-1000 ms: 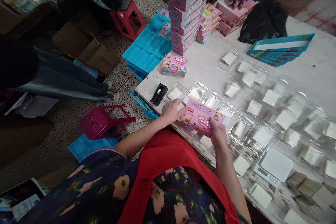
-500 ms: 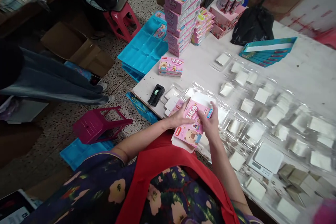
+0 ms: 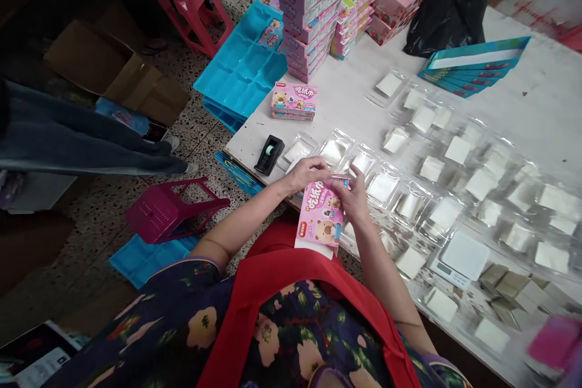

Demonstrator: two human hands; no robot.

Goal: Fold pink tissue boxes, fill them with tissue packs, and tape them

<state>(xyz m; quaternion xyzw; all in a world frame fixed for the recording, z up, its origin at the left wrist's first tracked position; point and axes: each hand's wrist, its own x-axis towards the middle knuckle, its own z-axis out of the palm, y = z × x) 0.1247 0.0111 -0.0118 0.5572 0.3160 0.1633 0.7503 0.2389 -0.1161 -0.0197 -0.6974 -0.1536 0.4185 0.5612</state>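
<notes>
Both hands hold a pink cardboard box printed with a cartoon bear, in front of the red apron at the table's near edge. My left hand grips its upper left end, fingers bent over the top edge. At the upper right corner my right hand has its thumb on the printed face and its fingers curled round the edge. A white flap sticks out at the box's lower end. Clear plastic trays with white stacks, such as this tray, lie just beyond my hands.
Left of the trays sits a black tape dispenser. Two pink boxes lie behind it, near a tall stack of pink boxes. A white scale stands right. Blue trays and a purple stool are to the left.
The white flap at the box's upper end, standing out before, no longer shows. Both hands have come together at that end, and the view has shifted slightly.
</notes>
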